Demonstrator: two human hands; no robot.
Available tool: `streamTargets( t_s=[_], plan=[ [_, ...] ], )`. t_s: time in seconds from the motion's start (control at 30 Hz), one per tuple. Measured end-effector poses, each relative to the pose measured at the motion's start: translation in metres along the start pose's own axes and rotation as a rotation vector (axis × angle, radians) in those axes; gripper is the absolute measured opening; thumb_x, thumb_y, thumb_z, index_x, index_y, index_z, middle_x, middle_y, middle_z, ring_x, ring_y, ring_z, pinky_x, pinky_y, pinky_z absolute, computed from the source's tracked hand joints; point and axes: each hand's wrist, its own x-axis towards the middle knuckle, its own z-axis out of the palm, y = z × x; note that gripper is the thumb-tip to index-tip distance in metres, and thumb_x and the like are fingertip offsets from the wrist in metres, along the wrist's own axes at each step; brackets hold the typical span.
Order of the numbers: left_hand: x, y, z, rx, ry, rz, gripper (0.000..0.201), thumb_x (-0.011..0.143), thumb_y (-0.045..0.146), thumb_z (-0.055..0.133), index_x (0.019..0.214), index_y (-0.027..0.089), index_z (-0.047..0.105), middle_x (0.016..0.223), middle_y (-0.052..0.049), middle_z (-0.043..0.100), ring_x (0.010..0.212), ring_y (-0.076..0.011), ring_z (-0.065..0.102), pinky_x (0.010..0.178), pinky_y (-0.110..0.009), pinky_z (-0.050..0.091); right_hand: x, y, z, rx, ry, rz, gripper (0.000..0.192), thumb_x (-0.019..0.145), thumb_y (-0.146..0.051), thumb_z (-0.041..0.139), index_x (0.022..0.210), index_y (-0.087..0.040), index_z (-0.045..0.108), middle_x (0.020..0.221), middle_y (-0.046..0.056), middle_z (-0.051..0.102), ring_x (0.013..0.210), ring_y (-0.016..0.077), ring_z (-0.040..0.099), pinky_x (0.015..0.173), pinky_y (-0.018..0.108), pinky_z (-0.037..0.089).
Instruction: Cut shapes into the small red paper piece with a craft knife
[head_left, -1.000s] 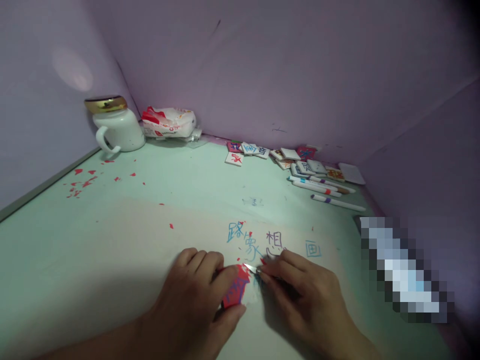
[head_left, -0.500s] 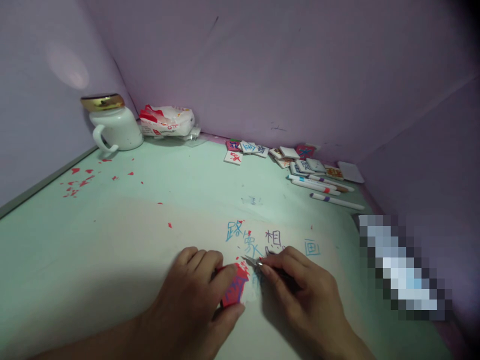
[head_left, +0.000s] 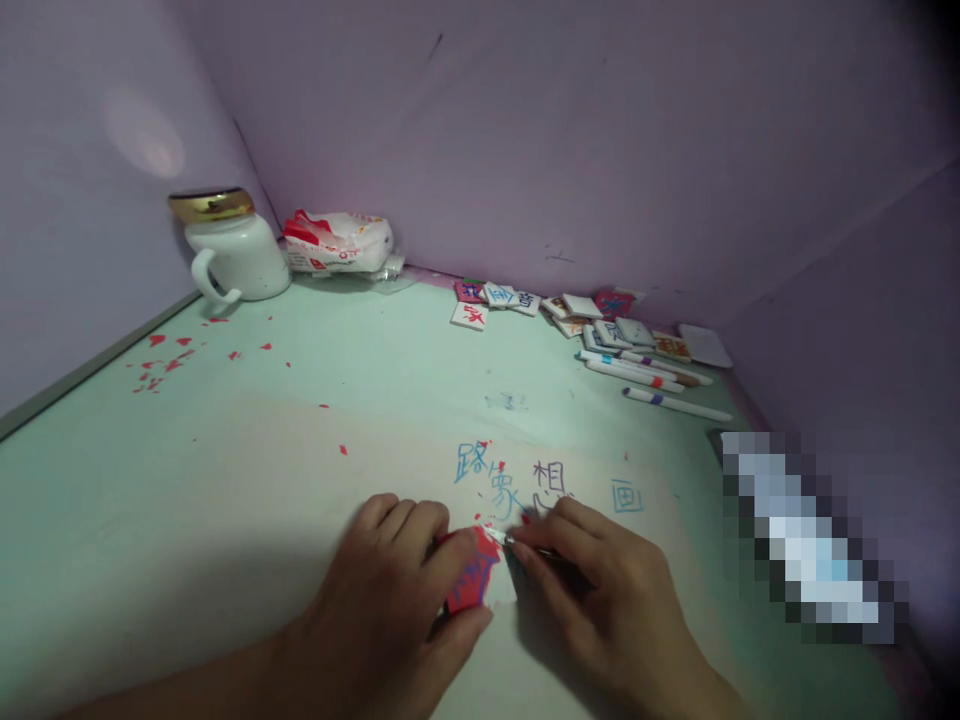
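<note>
At the far left a white mug (head_left: 238,262) with a gold lid stands in the corner where the two purple walls (head_left: 600,140) meet, with one crumpled red-and-white packet (head_left: 339,243) just beside it. Red scraps (head_left: 166,362) lie scattered along the left edge of the pale green table (head_left: 225,480), too many and too small for me to count. Between those scraps and my hands the tabletop is bare and wide.

My left hand (head_left: 397,590) pinches one red tile (head_left: 471,578), thumb below and fingers curled over its top, holding it tilted on the table near the front edge. My right hand (head_left: 600,590) grips a small knife (head_left: 498,537), its blade tip touching the tile's upper right corner. Just beyond my knuckles four characters (head_left: 517,480) are written on the surface in blue and purple.

Along the back wall to the right lies a cluster of square tiles (head_left: 570,315), overlapping so I cannot count them exactly, and three pens (head_left: 652,385) side by side near them. The right wall closes in close there.
</note>
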Motion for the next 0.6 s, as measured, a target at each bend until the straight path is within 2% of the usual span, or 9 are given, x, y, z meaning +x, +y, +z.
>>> streamTargets(
  t_s=[0.17,0.3,0.6],
  plan=[
    [-0.0002,0.0007,-0.0014,-0.002,-0.018,0.000,0.018,0.079,0.019,0.054,0.096,0.020,0.059,0.086,-0.005,0.056,0.075,-0.0222,0.047,0.069,-0.040,0.041,-0.0007,0.0024,0.0016,-0.003,0.066,-0.019,0.013,0.088,-0.022,0.055,0.086,-0.020,0.068,0.069,0.001,0.061,0.059,0.0128,0.057,0.051,0.024,0.041],
    [-0.0003,0.0008,-0.0016,0.002,-0.006,0.006,0.018,0.079,0.020,0.055,0.097,0.020,0.059,0.085,-0.005,0.055,0.073,-0.0224,0.047,0.067,-0.040,0.041,-0.0002,0.0015,0.0016,-0.043,0.055,-0.040,0.016,0.088,-0.021,0.053,0.083,-0.019,0.068,0.067,0.001,0.060,0.057,0.0133,0.056,0.050,0.024,0.040],
    [0.0000,0.0006,-0.0006,0.030,-0.012,-0.006,0.022,0.076,0.019,0.059,0.097,0.022,0.059,0.086,-0.004,0.056,0.074,-0.0224,0.047,0.069,-0.040,0.041,0.0011,0.0024,-0.0048,-0.034,-0.079,0.006,0.020,0.089,-0.023,0.050,0.085,-0.020,0.070,0.067,0.002,0.059,0.057,0.0142,0.055,0.052,0.027,0.041]
  ],
)
